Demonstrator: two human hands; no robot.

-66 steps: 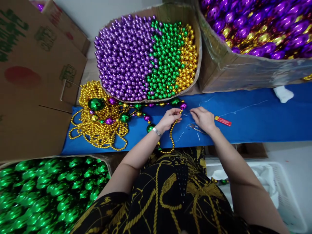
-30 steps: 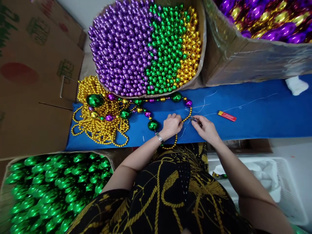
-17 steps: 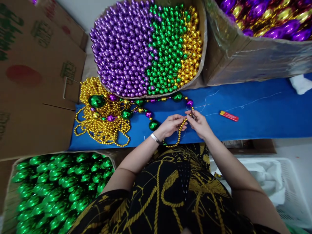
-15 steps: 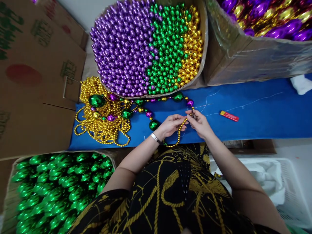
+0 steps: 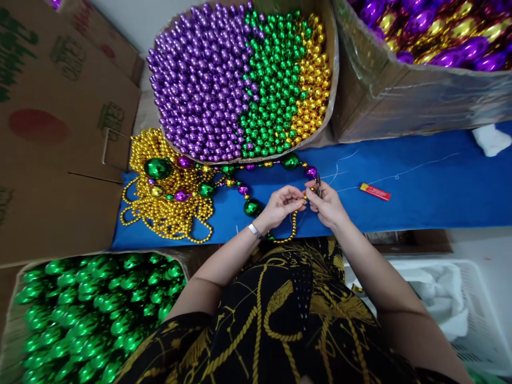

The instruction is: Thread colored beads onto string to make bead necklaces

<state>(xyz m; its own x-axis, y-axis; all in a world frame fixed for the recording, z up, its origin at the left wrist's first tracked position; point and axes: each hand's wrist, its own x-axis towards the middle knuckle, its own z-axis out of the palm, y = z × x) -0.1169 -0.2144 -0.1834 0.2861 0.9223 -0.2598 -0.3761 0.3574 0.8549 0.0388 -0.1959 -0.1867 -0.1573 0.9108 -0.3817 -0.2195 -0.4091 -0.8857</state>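
My left hand (image 5: 283, 207) is closed in a pinch on the end of a gold bead strand (image 5: 294, 226), which hangs in a loop over the table's front edge. Close beside it, my right hand (image 5: 326, 202) has its fingers wrapped round small dark metal thread snips (image 5: 318, 185), their tips pointing up. The thumb and index finger of that hand also come near the beads; whether they touch them is hard to see. Around the hands lies a garland of mixed beads, with a purple bead (image 5: 311, 172) and a large green bead (image 5: 252, 207). Thin white thread trails off to the right.
A red lighter (image 5: 375, 192) lies on the blue cloth (image 5: 420, 208). Left are piled gold bead strands (image 5: 176, 216). A box of purple, green and gold beads (image 5: 335, 101) stands behind, another box (image 5: 408, 104) at right. Large green beads (image 5: 92, 314) fill a box below left.
The left fingers have shifted slightly along the gold strand, which hangs lower and straighter. The snips in my right hand have turned more upright and show more clearly.
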